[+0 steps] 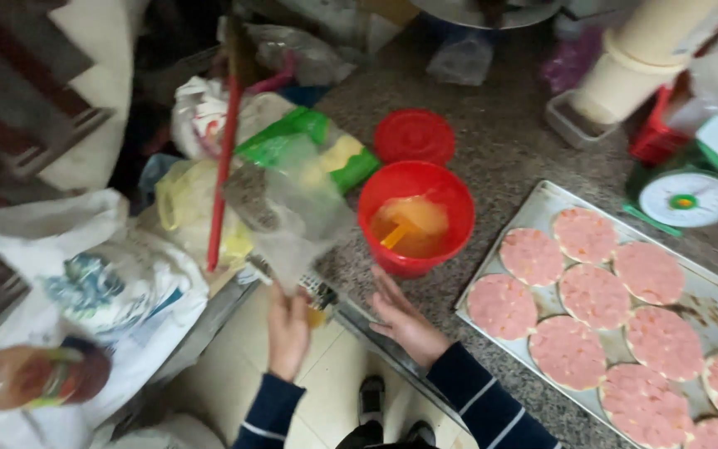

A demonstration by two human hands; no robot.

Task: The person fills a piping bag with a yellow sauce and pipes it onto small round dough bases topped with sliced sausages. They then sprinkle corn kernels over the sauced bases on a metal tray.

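Your left hand [288, 328] is closed on the lower corner of a clear plastic bag [288, 204], lifting it just off the front edge of the tabletop [500, 141], while your right hand [405, 320] lies open and flat on that edge, fingers spread, just short of the red bucket [415, 218] without gripping it. The bag hangs tilted, just left of the bucket, its body over the pile of other bags [201, 183] at the left end. My advice is to take the bag higher up as well, since a single pinched corner lets it swing and spill, and to steady the bucket, which holds orange liquid and stands near the front edge. The red lid [415, 135] lies just behind the bucket. To the right, the metal tray [542, 199] of pink rounds [583, 295] sits close beside the bucket, so there is little room that way. The only bare stone is behind the lid and tray; the left is crowded, with a red stick [224, 166] leaning through the bags.
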